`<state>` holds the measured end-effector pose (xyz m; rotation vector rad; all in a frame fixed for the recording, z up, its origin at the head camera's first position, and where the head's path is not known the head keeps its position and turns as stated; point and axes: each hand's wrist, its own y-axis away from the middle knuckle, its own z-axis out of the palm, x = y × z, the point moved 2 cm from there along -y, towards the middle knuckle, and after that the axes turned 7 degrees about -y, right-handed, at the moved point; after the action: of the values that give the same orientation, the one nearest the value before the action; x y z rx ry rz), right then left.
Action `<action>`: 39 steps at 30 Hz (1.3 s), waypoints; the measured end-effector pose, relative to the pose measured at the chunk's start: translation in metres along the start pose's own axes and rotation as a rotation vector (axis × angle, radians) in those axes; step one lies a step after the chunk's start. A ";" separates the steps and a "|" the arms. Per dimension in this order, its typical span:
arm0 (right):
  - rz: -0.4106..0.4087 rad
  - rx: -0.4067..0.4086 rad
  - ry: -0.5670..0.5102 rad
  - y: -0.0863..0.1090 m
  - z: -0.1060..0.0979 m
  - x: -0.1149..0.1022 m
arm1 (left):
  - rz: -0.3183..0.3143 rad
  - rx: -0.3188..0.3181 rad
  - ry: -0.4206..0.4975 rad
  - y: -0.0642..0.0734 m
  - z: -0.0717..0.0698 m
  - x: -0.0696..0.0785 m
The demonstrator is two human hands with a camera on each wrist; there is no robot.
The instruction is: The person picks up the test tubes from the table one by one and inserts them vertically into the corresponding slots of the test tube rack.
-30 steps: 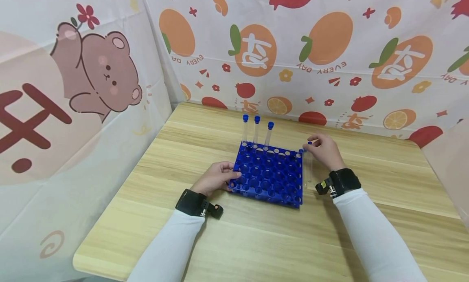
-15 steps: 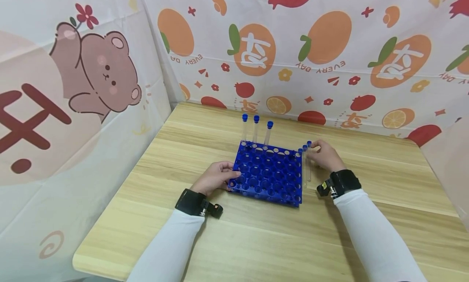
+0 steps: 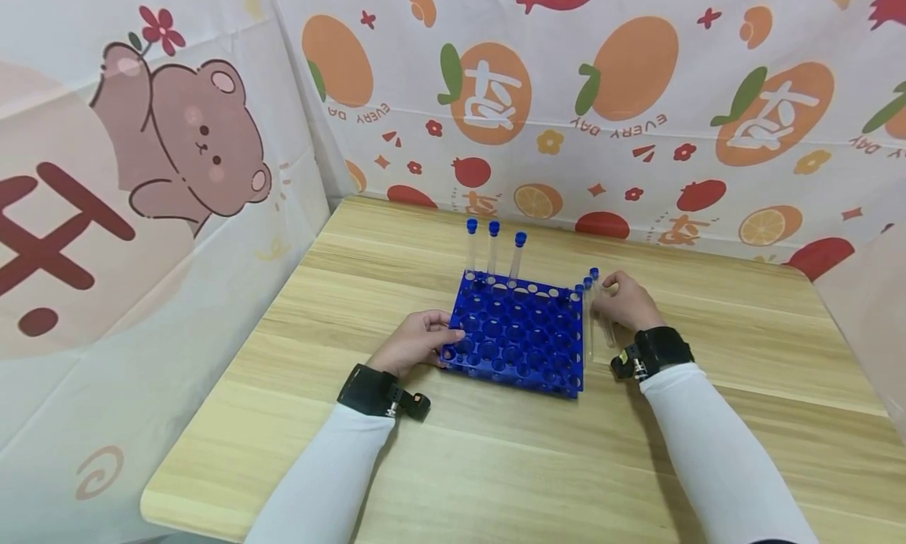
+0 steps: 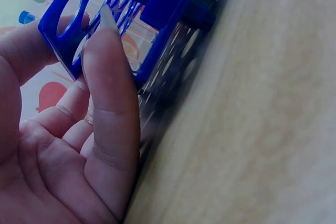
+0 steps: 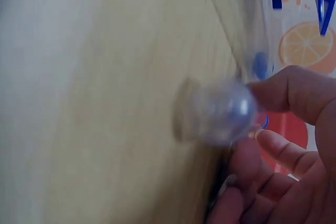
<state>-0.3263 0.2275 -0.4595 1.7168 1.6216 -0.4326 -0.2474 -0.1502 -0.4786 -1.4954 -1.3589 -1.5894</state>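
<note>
A blue test tube rack (image 3: 520, 336) stands on the table, and my left hand (image 3: 418, 343) grips its left end. In the left wrist view the thumb (image 4: 110, 77) presses the rack's side, with the fingers behind it. My right hand (image 3: 626, 302) is just off the rack's right end, pinching a clear, blue-capped test tube (image 3: 610, 333) that leans, its foot toward me. The right wrist view looks onto the rounded bottom of that test tube (image 5: 223, 113), blurred, at the thumb and fingertips. Another capped tube (image 3: 589, 332) stands between it and the rack.
Three blue-capped test tubes (image 3: 493, 249) rise from the rack's back row at the left. A further blue cap (image 3: 579, 289) shows at its back right corner. Behind the wooden table (image 3: 453, 465) hangs a fruit-print cloth (image 3: 552, 174), with a bear-print cloth (image 3: 233, 277) at the left.
The right hand has drawn slightly back and down from the rack's corner, and the tube in it has tipped, its lower end swinging right. The left hand and rack stay put.
</note>
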 end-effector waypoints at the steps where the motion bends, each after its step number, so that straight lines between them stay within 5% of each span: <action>1: 0.006 -0.010 -0.011 -0.001 -0.001 0.001 | 0.002 0.001 0.001 0.000 0.000 0.000; 14: 0.139 -0.095 -0.055 -0.014 -0.011 0.007 | 0.000 0.010 -0.016 0.000 -0.001 0.002; 28: 0.141 -0.045 -0.199 -0.005 -0.013 0.012 | -0.016 0.013 -0.028 -0.002 0.000 -0.002; 39: 0.116 -0.031 -0.190 -0.006 -0.013 0.016 | -0.017 0.026 -0.032 -0.003 0.001 -0.001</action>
<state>-0.3327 0.2473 -0.4635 1.6822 1.3801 -0.4952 -0.2496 -0.1487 -0.4804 -1.5030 -1.4085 -1.5590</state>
